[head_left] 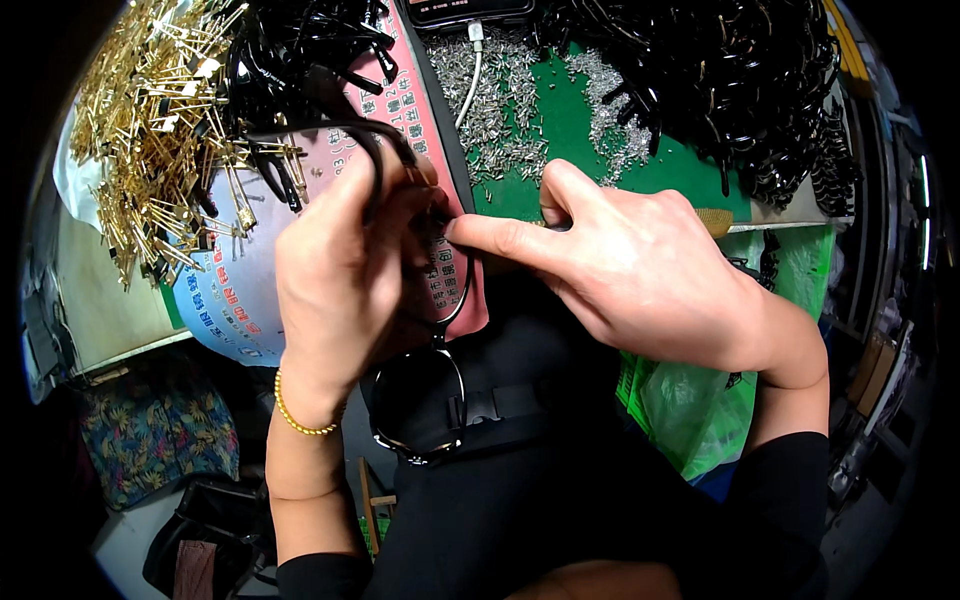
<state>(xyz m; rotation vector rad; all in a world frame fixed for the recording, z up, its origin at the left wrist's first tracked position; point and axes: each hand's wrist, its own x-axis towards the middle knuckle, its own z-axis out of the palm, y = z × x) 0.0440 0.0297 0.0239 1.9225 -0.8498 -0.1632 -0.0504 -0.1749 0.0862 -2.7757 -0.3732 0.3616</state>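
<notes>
My left hand [335,255], with a gold beaded bracelet [300,425] at its wrist, is closed around an eyeglasses frame [420,458]. One rim hangs below the hand, over my dark clothing. A dark temple [372,130] arches over the top of that hand. The part between the fingers is mostly hidden. My right hand [660,265] reaches in from the right, its index finger stretched out. That fingertip touches the frame beside my left fingers. The right thumb is bent and apart from the index finger; the remaining fingers are curled underneath, and whatever they may hold is out of sight.
Gold metal strips [150,120] are heaped at the far left, beside black glasses parts [300,50]. Small silver screws [500,100] lie scattered on a green mat [560,105]. A phone [465,12] with a white cable [472,80] and more black glasses parts [710,80] sit farther back.
</notes>
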